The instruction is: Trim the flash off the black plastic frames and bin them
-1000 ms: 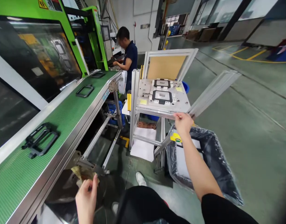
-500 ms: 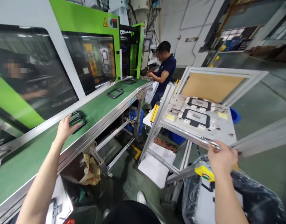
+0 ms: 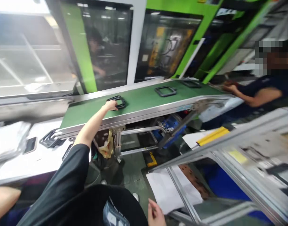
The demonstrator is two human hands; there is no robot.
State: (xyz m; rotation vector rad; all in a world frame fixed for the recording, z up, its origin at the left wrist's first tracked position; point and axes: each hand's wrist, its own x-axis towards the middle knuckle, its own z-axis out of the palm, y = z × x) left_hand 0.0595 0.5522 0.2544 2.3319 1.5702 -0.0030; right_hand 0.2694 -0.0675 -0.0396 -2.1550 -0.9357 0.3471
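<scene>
My left hand (image 3: 110,105) reaches over the green conveyor belt (image 3: 139,99). Its fingers are closed on the near left side of a black plastic frame (image 3: 122,103) lying on the belt. Further right along the belt lie a second black frame (image 3: 165,91) and, near the machine's far end, a third frame (image 3: 192,83). My right hand (image 3: 156,213) hangs low at the bottom edge, partly cut off, its fingers loosely bent and apart with nothing in them.
A white table (image 3: 44,160) at left bears several stacked frames (image 3: 51,139), a phone (image 3: 30,145) and plastic bags (image 3: 9,142). A co-worker (image 3: 259,91) stands at right. The metal fixture stand (image 3: 219,157) is close on my right. A bare forearm (image 3: 4,201) enters at lower left.
My view has swung left and nearer the belt. My right hand has let go of the handle on the fixture stand and dropped. My left hand now grips the frame.
</scene>
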